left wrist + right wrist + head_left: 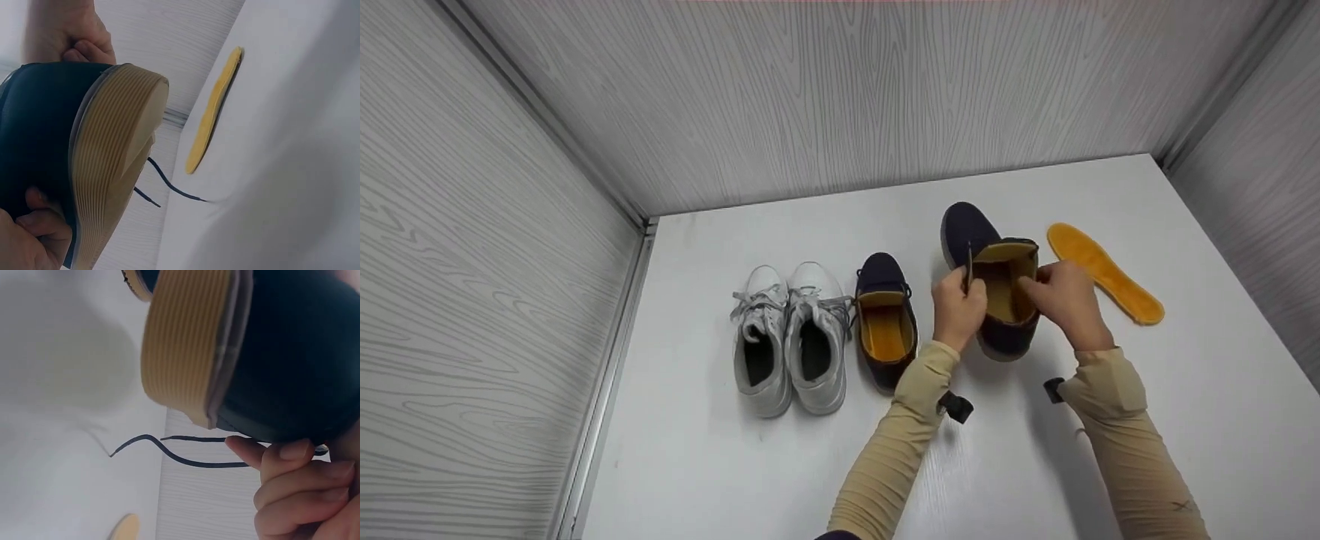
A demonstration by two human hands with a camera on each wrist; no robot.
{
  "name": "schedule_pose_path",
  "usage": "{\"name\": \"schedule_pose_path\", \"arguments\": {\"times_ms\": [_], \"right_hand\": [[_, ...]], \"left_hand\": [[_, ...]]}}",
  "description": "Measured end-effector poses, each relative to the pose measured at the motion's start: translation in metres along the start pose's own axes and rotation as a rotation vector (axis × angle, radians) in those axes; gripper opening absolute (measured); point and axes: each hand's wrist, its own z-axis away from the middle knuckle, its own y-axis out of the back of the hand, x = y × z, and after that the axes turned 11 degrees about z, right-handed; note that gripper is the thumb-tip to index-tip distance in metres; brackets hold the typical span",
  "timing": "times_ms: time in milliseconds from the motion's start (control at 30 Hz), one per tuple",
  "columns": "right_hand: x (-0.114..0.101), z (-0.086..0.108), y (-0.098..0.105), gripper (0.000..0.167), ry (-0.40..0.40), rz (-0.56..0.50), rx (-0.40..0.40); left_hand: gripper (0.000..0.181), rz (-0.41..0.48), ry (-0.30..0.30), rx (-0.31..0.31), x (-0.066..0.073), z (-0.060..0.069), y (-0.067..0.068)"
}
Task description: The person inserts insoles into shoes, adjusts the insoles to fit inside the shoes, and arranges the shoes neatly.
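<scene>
Both hands hold a dark navy shoe, heel towards me, its ribbed tan sole raised off the table. My left hand grips the left side of its opening. On the right side, my right hand pinches the rim, thumb inside the opening. The shoe's interior looks tan-yellow. Dark laces dangle from it in both wrist views. Just right of my right hand, an orange-yellow insole lies flat on the table.
A matching navy shoe with an orange inside stands left of my left hand. Farther left are two white lace-up sneakers, side by side. Grey wood-grain panels enclose the white table at the back and sides.
</scene>
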Motion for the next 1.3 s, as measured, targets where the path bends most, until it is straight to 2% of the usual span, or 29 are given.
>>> {"name": "schedule_pose_path", "arguments": {"times_ms": [267,400,567,767,967,1167,1300], "right_hand": [[-0.002,0.017,-0.013,0.025,0.042,0.032,-0.004],[0.000,0.027,-0.025,0.027,0.054,0.066,0.025],[0.005,0.036,-0.044,0.030,0.064,0.082,0.046],[0.012,0.041,-0.064,0.030,0.032,0.089,-0.003],[0.018,0.040,-0.076,0.029,0.006,0.110,-0.036],[0.019,0.039,-0.080,0.028,0.009,0.124,-0.042],[0.018,0.039,-0.080,0.027,0.021,0.139,-0.039]], "left_hand": [[0.021,-0.023,-0.087,0.000,-0.001,0.028,0.015],[0.025,-0.071,-0.098,-0.015,-0.006,0.040,0.020],[0.025,-0.124,-0.053,-0.029,-0.016,0.054,0.024],[0.023,-0.213,0.022,-0.052,-0.030,0.067,0.027],[0.020,-0.266,0.017,-0.070,-0.040,0.073,0.030],[0.005,-0.366,0.055,-0.096,-0.040,0.077,0.030],[0.018,-0.512,0.052,-0.069,-0.034,0.080,0.029]]}}
